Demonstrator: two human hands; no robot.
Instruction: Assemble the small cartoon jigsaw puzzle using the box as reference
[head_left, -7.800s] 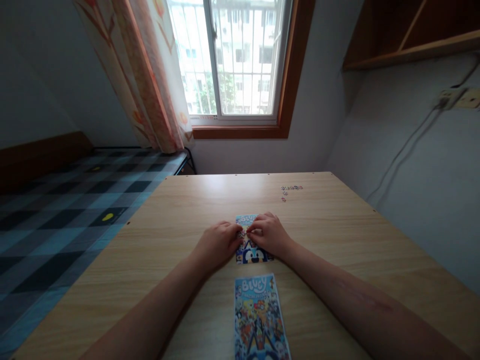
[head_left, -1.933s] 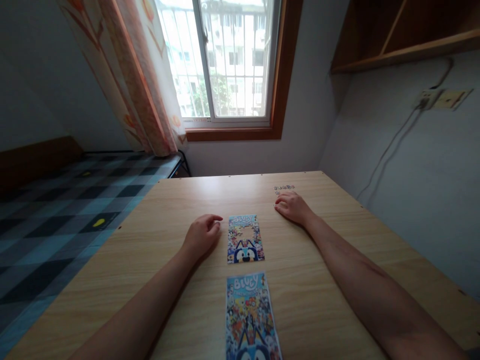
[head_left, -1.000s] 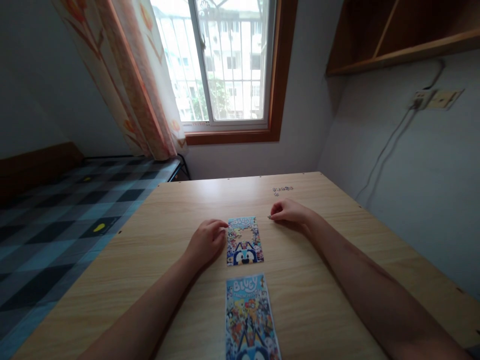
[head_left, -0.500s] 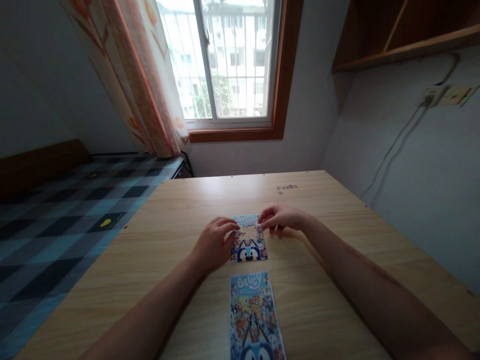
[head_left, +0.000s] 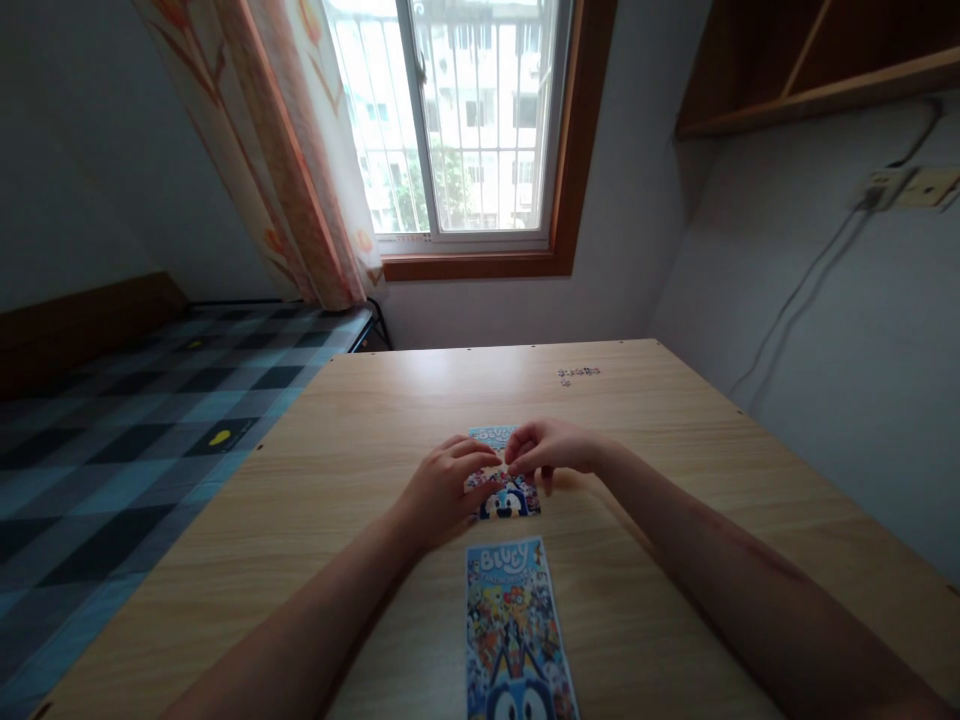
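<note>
A small jigsaw puzzle [head_left: 508,506] lies on the table, with "BLUEY" lettering at its top and a blue dog's face at its bottom. Over its left side rests my left hand [head_left: 450,487], thumb and fingers apart, holding nothing that I can see. My right hand [head_left: 551,448] comes in from the right, its thumb and forefinger pinched over the puzzle's middle on what looks like a puzzle piece, mostly hidden by the fingertips. Both hands cover much of the puzzle's centre. Nearer to me lies a printed picture sheet [head_left: 514,620] with the same design.
Several loose puzzle pieces [head_left: 580,372] lie near the back of the wooden table [head_left: 360,620]. A bed with a checked cover [head_left: 150,440] stands to the left. The window [head_left: 480,130] is behind the table, and a shelf [head_left: 825,90] hangs at the upper right.
My right hand has moved left from the puzzle's right edge to its middle. My left hand has shifted right over the puzzle, so the fingertips are closer together. The view has tilted slightly.
</note>
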